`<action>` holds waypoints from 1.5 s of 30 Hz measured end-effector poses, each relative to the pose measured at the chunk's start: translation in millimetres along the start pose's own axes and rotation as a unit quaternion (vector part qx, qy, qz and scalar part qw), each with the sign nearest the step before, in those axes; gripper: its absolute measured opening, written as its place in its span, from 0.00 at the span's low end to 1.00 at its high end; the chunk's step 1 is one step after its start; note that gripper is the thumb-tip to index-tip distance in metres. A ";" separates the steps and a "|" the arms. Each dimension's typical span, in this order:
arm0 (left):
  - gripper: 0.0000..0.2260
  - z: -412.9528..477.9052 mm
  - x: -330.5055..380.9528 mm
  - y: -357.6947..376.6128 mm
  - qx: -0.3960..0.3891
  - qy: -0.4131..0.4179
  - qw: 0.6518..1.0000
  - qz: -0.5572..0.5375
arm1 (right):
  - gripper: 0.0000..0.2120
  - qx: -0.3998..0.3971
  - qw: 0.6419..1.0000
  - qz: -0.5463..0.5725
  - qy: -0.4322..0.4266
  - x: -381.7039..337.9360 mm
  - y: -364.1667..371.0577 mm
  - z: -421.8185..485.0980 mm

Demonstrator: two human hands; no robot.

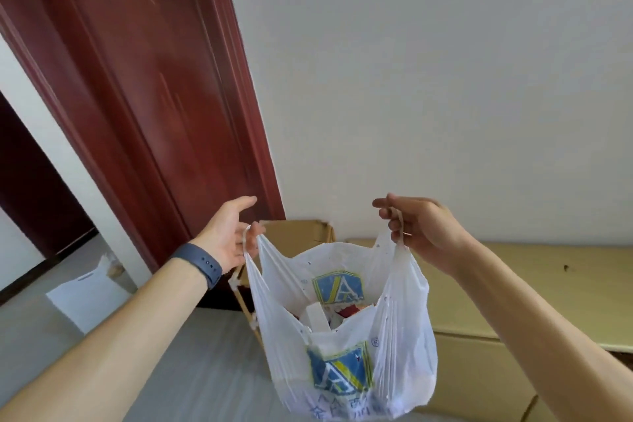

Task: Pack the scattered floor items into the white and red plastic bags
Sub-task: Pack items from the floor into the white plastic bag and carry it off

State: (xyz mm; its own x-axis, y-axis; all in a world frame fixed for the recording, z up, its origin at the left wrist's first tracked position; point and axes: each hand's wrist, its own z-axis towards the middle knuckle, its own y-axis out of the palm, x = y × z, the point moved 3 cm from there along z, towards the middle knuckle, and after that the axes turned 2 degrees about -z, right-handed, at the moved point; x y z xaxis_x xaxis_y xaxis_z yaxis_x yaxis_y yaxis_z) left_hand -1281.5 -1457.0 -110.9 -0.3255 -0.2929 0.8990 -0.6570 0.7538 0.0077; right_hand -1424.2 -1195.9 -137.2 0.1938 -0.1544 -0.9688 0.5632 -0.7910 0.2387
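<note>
A white plastic bag (356,346) with a blue and yellow logo hangs in the air at bottom centre, its mouth held wide. My left hand (229,233), with a dark watch band on the wrist, grips the bag's left handle. My right hand (418,226) pinches the right handle a little higher. Inside the bag I see a white box (317,317) and something red (349,312); the rest of the contents are hidden. No red bag is in view.
Flattened cardboard boxes (513,288) lie along the pale wall behind the bag. A dark red door (154,96) stands at the left. A white paper bag (89,295) sits on the grey floor (205,370) at the far left.
</note>
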 end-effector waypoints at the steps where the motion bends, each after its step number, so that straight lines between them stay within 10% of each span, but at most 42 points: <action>1: 0.25 13.5 10.2 -7.7 0.000 0.001 1.000 0.004 | 0.15 -0.005 1.000 0.000 -0.002 -0.6 10.8 16.8; 25: 0.13 378.6 144.6 -127.8 -0.078 0.009 0.993 0.090 | 0.12 0.145 0.988 -0.036 0.024 57.1 179.7 323.6; 34: 0.04 463.0 88.8 -141.4 -0.120 0.245 0.927 0.259 | 0.08 0.294 0.942 -0.157 -0.023 118.8 169.9 336.8; 38: 0.27 479.3 51.5 -151.4 -0.055 0.321 0.917 0.232 | 0.03 0.355 0.913 -0.195 -0.056 133.7 169.2 342.8; 45: 0.54 519.8 -0.2 -148.7 -0.138 0.254 0.912 0.292 | 0.59 0.267 0.916 -0.299 -0.004 199.9 150.9 371.4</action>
State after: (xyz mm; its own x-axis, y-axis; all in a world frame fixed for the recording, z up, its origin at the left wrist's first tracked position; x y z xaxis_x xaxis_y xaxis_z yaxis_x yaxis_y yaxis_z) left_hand -1537.2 -1874.7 -339.8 -0.1613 0.4628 0.8717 -0.2545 0.8338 -0.4898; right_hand -1598.8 -1566.0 -319.5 -0.0287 0.3985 -0.9167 0.0940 -0.9120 -0.3994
